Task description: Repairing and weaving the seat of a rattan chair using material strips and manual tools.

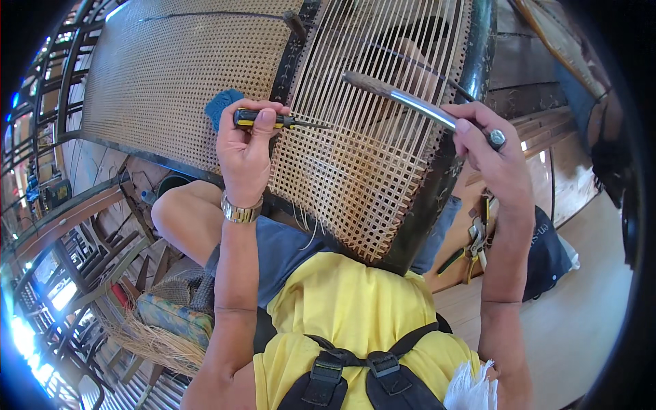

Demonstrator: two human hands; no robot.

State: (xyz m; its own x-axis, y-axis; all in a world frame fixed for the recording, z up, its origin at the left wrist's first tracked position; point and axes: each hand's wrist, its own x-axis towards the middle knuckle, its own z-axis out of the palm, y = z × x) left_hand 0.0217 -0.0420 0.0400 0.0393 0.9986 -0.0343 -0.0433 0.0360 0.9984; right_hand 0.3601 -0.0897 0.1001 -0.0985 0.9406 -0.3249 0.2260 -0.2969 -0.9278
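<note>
1. Clasps a slim screwdriver with a yellow-and-black handle and dark metal shaft (pixel 281 121) in the left grip (pixel 247 149), fingers and thumb clamped around the handle.
2. Points the screwdriver rightward over a partly woven panel of tan cane strips (pixel 328 174), its tip near the border between tight lattice and bare lengthwise strands; unclear from this angle whether touching the strips or just above.
3. Holds a silver metal rod with a brown wooden end section (pixel 424 108) in the right grip (pixel 486 147), clamped close to the rounded metal end. Slants the rod up and leftward above the bare strands, its wooden end apart from the screwdriver.
4. Sits with the panel's dark, glossy frame (pixel 430 212) directly in front, near edge at the lap.
5. Just beside the left grip, over a fully woven sheet of tan cane webbing (pixel 178 65): 1 crumpled blue cloth-like piece (pixel 220 108).
6. Wears a silver-and-gold metal watch (pixel 240 208) on the left wrist, a bright yellow shirt (pixel 355 294), blue shorts (pixel 281 246) and black buckled straps (pixel 389 372).
7. To the right, below the frame: yellow-and-black-handled pliers (pixel 471 253), near a dark, soft-sided bag (pixel 547 256).
8. Low at left: a loose bundle of straw-coloured strands (pixel 157 346), beside a multicoloured, patterned cushion-like item (pixel 174 318).
</note>
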